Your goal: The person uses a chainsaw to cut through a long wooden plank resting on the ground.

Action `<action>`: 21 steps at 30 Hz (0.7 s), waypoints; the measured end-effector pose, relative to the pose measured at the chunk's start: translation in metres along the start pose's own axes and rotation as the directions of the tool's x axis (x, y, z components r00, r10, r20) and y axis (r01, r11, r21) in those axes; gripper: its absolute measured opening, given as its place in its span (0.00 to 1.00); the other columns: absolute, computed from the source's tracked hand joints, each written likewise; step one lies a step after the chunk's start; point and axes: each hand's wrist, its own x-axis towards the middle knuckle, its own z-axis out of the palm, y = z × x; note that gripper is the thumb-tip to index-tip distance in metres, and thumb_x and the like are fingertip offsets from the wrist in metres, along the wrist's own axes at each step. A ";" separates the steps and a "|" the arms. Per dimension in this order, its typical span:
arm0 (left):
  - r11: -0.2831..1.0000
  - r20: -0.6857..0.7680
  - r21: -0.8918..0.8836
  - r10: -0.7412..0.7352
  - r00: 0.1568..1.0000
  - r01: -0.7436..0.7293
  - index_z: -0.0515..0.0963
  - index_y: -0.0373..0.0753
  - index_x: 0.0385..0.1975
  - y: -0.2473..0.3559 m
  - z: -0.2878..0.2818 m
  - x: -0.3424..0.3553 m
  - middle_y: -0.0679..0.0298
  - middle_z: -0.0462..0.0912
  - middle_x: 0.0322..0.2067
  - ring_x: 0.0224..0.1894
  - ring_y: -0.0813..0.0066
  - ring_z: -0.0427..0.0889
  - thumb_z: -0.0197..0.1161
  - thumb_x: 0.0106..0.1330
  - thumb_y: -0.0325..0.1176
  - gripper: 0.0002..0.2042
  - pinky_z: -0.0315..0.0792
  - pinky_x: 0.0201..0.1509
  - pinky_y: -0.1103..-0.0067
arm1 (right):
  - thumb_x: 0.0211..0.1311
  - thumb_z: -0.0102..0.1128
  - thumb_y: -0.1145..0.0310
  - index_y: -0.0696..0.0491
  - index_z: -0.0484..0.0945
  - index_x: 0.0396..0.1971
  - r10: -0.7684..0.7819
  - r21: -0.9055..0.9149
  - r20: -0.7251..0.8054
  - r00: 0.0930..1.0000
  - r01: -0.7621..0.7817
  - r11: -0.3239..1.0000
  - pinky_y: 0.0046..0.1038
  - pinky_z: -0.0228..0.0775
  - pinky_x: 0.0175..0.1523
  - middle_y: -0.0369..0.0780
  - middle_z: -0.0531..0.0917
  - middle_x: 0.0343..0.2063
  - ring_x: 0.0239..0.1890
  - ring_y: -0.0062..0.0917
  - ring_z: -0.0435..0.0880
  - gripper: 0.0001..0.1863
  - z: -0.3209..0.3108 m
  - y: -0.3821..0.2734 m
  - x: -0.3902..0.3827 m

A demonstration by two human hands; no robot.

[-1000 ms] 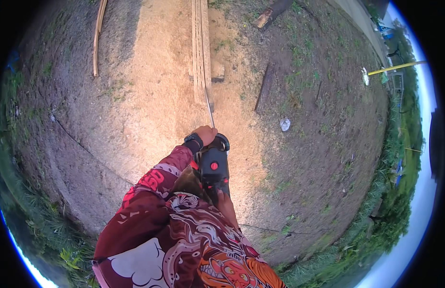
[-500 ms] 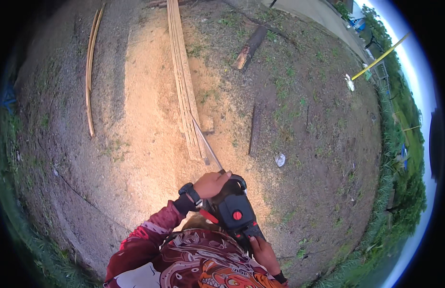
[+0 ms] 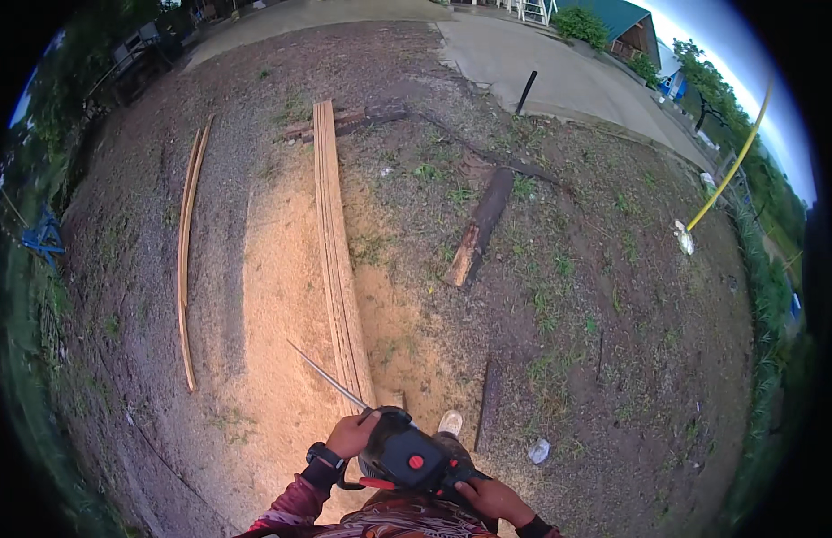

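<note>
I hold a black chainsaw (image 3: 407, 457) with red parts across my front. My left hand (image 3: 351, 434), with a dark watch at the wrist, is wrapped round its front handle. On the rear handle, my right hand (image 3: 492, 498) is closed. The thin guide bar (image 3: 331, 377) points forward and left, its tip over the pale sawdust (image 3: 277, 296). Just right of the tip lies a long stack of sawn boards (image 3: 335, 260), with lengthwise gaps between them. The bar passes over or beside the stack's near end; I cannot tell whether it touches.
Two thin wood strips (image 3: 188, 260) lie to the left. A cut log (image 3: 481, 226) rests on the right, and another log (image 3: 367, 118) lies across the stack's far end. A dark narrow plank (image 3: 485, 408) and a crumpled clear plastic piece (image 3: 539, 450) are near my shoe (image 3: 450, 421).
My view has tilted up, bringing the concrete path and buildings into sight. The chainsaw has swung left, so its bar now points forward-left. Both hands keep their hold.
</note>
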 end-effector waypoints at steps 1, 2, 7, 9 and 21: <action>0.997 -0.043 -0.069 -0.030 0.999 0.027 0.84 0.32 0.42 0.024 -0.014 0.011 0.55 0.83 0.22 0.27 0.65 0.83 0.54 0.73 0.55 0.27 0.75 0.35 0.69 | 0.74 0.41 0.40 0.57 0.81 0.42 -0.060 -0.029 0.049 0.997 0.061 0.998 0.49 0.75 0.46 0.56 0.85 0.30 0.37 0.54 0.84 0.33 -0.035 -0.005 0.026; 0.989 -0.082 -0.140 -0.061 0.995 0.049 0.84 0.32 0.41 0.050 -0.029 0.023 0.57 0.81 0.20 0.25 0.67 0.82 0.55 0.73 0.54 0.26 0.74 0.32 0.69 | 0.75 0.41 0.41 0.57 0.81 0.41 -0.117 -0.057 0.098 0.988 0.123 0.991 0.50 0.74 0.45 0.56 0.84 0.29 0.36 0.54 0.84 0.32 -0.072 -0.013 0.049; 0.853 -0.149 -0.521 -0.043 0.988 -0.041 0.71 0.41 0.22 0.166 -0.105 0.087 0.72 0.66 0.12 0.13 0.82 0.66 0.58 0.75 0.49 0.22 0.58 0.16 0.80 | 0.75 0.41 0.40 0.55 0.80 0.45 -0.149 -0.180 0.243 0.959 0.195 0.964 0.48 0.74 0.44 0.54 0.85 0.31 0.37 0.53 0.84 0.31 -0.261 -0.103 0.166; 0.813 -0.137 -0.581 -0.067 0.988 -0.026 0.71 0.41 0.23 0.209 -0.141 0.124 0.72 0.66 0.12 0.13 0.83 0.66 0.58 0.75 0.48 0.20 0.58 0.16 0.80 | 0.76 0.40 0.40 0.54 0.81 0.45 -0.216 -0.196 0.264 0.940 0.271 0.942 0.47 0.74 0.44 0.53 0.84 0.31 0.37 0.52 0.84 0.32 -0.313 -0.126 0.223; 0.712 -0.090 -0.700 -0.172 0.981 0.060 0.65 0.45 0.23 0.467 -0.349 0.429 0.76 0.58 0.12 0.10 0.86 0.56 0.57 0.76 0.47 0.20 0.50 0.13 0.82 | 0.74 0.43 0.40 0.57 0.79 0.40 -0.216 -0.292 0.204 0.955 0.270 0.917 0.50 0.75 0.41 0.54 0.83 0.25 0.33 0.54 0.83 0.31 -0.628 -0.314 0.494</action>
